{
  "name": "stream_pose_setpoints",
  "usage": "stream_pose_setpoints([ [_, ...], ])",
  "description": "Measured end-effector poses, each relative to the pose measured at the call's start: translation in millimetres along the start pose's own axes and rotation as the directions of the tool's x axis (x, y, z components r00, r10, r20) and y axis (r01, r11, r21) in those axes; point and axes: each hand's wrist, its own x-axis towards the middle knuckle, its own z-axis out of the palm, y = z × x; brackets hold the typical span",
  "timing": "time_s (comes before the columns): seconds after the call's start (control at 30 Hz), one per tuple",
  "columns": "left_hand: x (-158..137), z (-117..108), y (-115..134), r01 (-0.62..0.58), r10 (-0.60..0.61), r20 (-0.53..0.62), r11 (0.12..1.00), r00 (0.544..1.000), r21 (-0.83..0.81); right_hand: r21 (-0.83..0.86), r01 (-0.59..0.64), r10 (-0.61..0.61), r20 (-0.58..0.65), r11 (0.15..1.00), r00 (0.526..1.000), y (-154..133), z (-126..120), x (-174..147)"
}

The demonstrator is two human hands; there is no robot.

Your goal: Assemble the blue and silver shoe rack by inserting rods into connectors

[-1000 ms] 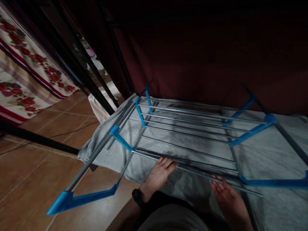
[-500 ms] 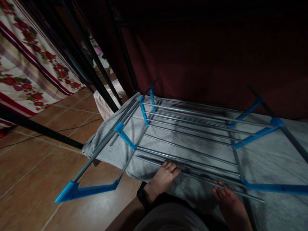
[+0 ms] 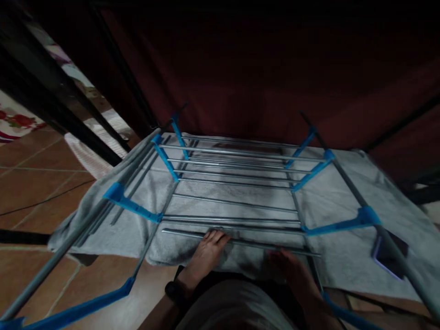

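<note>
Before you, the drying rack (image 3: pixel 237 184) of grey metal tubes and blue angled brackets stands spread, rungs nearly parallel. Your slim, straight metal rod (image 3: pixel 249 244) runs along its near side, slightly slanted, left end unattached, right end reaching past the rack's side tube.

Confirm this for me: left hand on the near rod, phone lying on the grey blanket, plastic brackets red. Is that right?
Not quite: the plastic brackets are blue, not red, as the head view shows. The left hand is on the near rod, and the phone lies on the grey blanket.
</note>
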Motion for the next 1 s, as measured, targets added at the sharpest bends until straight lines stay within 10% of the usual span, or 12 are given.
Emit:
stream_pose_setpoints([
  [0.17, -5.7, 23.8, -24.4, -0.039, 0.042, -0.099, 0.999, 0.994, 0.037, -0.166, -0.218, 0.219, -0.014, 0.962, 0.976, -15.2, 29.2, -9.3],
  [0.33, -3.5, 33.7, -31.4, -0.056, 0.057, -0.176, 0.998, 0.983, 0.01, -0.407, 0.141, -0.139, 0.035, 0.902, 0.99, -18.9, 64.8, 4.7],
  [0.47, -5.5, 19.5, -17.6, 0.004, -0.002, -0.201, 1.0, 0.98, 0.008, -0.701, 0.571, -0.484, 0.357, 0.427, 0.799, -19.5, 97.2, 24.5],
  [0.6, -13.7, 3.0, -16.3, 0.151, -0.144, -0.286, 0.989, 0.947, 0.001, -0.707, 0.707, -0.418, 0.653, -0.036, 0.631, -13.8, 127.5, 46.7],
  [0.77, -33.3, -8.5, -41.7, 0.343, -0.365, -0.468, 0.929, 0.805, -0.135, -0.652, 0.671, -0.24, 0.756, -0.353, 0.608, -1.7, 149.4, 70.7],
  [0.9, -44.6, -17.7, -62.3, 0.421, -0.533, -0.543, 0.846, 0.649, -0.328, -0.639, 0.671, -0.207, 0.764, -0.376, 0.611, -3.5, 151.5, 79.5],
  [1.0, -50.4, -20.6, -81.2, 0.493, -0.71, -0.56, 0.702, 0.427, -0.513, -0.641, 0.684, -0.212, 0.765, -0.348, 0.609, -6.6, 149.1, 80.2],
])
